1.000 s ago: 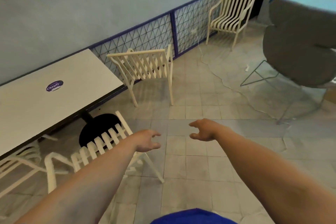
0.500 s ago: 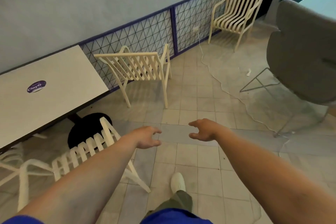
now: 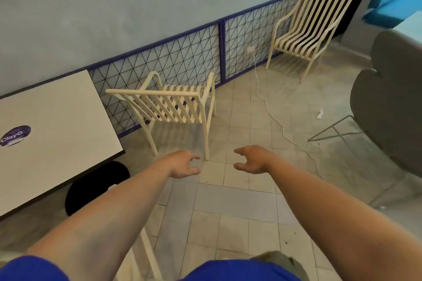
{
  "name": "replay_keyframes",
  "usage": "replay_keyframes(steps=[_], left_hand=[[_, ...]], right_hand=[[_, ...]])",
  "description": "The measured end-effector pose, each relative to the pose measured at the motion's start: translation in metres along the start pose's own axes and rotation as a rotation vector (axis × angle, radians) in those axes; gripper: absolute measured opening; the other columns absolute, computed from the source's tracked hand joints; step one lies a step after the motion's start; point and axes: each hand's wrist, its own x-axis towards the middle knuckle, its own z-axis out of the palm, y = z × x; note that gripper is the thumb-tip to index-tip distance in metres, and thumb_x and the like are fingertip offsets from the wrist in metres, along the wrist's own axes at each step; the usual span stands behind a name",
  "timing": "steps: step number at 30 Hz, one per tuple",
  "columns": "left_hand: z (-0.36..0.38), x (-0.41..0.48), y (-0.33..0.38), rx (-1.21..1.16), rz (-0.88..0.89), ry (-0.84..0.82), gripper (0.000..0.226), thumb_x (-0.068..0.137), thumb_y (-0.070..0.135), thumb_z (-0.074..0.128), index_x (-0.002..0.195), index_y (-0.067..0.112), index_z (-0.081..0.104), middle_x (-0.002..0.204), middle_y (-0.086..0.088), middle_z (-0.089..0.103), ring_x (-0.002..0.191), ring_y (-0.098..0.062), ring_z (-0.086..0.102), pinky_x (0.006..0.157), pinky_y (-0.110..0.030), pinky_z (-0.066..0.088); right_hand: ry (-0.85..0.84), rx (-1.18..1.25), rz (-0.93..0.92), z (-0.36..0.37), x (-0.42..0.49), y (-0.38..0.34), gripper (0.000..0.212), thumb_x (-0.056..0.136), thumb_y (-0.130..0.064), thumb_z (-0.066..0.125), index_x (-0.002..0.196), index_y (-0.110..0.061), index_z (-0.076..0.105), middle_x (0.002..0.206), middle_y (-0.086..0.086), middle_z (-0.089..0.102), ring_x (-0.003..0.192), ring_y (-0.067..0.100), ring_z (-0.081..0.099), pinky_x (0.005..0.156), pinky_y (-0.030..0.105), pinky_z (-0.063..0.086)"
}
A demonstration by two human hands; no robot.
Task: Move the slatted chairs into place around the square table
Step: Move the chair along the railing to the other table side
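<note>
A cream slatted chair (image 3: 170, 107) stands on the tiled floor just right of the white square table (image 3: 52, 130), its back toward me. A second cream slatted chair (image 3: 306, 34) stands farther off by the wall at the upper right. A leg of a third slatted chair (image 3: 148, 255) shows under my left arm. My left hand (image 3: 182, 164) and my right hand (image 3: 251, 159) are stretched out side by side, fingers curled and apart, holding nothing, a short way in front of the near chair.
A grey padded chair (image 3: 388, 102) on a wire frame fills the right side. A white cable (image 3: 274, 116) runs from a wall socket across the floor. A blue wire-mesh panel (image 3: 182, 59) lines the wall. The table's black round base (image 3: 96, 187) sits on the floor.
The view has moved forward and left. The near slatted chair is closer to my hands, and the third chair has slid almost out of view under my left arm. Both hands stay open.
</note>
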Motion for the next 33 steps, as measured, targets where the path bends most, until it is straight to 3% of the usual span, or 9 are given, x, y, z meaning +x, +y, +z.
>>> replay_keyframes(steps=[12,20,26,30,33], left_hand=[[-0.064,0.099,-0.042,-0.119,-0.167,-0.030,0.064,0.098,0.041,0.061,0.154,0.022,0.037,0.155,-0.006,0.043,0.141,-0.022,0.041,0.112,-0.032,0.032],[-0.123,0.144,-0.090,-0.196,-0.348,0.043,0.064,0.094,0.042,0.064,0.152,0.028,0.041,0.154,-0.006,0.044,0.141,-0.023,0.042,0.115,-0.039,0.034],[-0.169,0.185,-0.151,-0.125,-0.376,0.064,0.064,0.095,0.044,0.063,0.153,0.029,0.039,0.158,-0.004,0.037,0.145,-0.025,0.032,0.113,-0.040,0.031],[-0.201,0.226,-0.211,-0.118,-0.350,0.082,0.071,0.091,0.046,0.065,0.154,0.035,0.034,0.157,-0.003,0.040,0.139,-0.025,0.042,0.110,-0.044,0.040],[-0.224,0.260,-0.255,-0.130,-0.328,0.086,0.072,0.093,0.038,0.066,0.156,0.027,0.033,0.154,-0.004,0.043,0.136,-0.024,0.045,0.108,-0.041,0.041]], right_hand=[[-0.100,-0.047,-0.172,-0.071,0.162,0.017,0.071,0.096,-0.051,0.052,0.155,-0.016,0.030,0.156,0.007,0.039,0.142,0.027,0.037,0.115,0.040,0.032],[-0.111,-0.083,-0.305,-0.133,0.262,0.011,0.073,0.095,-0.053,0.052,0.154,-0.017,0.030,0.153,0.011,0.041,0.138,0.031,0.041,0.111,0.039,0.037],[-0.104,-0.064,-0.337,-0.153,0.332,-0.017,0.072,0.096,-0.048,0.054,0.154,-0.013,0.028,0.150,0.015,0.044,0.134,0.032,0.045,0.104,0.037,0.041],[-0.097,-0.023,-0.304,-0.159,0.389,-0.044,0.072,0.094,-0.049,0.056,0.152,-0.014,0.031,0.146,0.013,0.049,0.127,0.032,0.050,0.100,0.039,0.045],[-0.122,-0.009,-0.255,-0.155,0.431,-0.067,0.072,0.093,-0.050,0.057,0.152,-0.016,0.031,0.144,0.011,0.051,0.125,0.030,0.051,0.100,0.039,0.045]])
